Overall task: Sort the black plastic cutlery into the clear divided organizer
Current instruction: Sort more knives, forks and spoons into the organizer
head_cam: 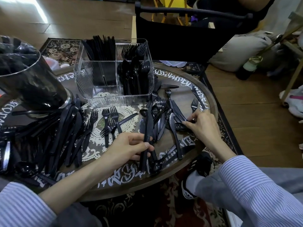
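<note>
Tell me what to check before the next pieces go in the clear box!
1. Left hand has a firm hold on its bundle of knives: ok, fingers are curled round them.
2. Right hand has picked something up: cannot tell, its fingertips sit on the loose pile.
3. Clear organizer stands upright within reach: ok.
4. Knife compartment at the back left has room: cannot tell, it looks crowded.
5. Bundle holds only knives: cannot tell, the pieces overlap.
6. Front left compartment is free: ok, nothing stands in it.
</note>
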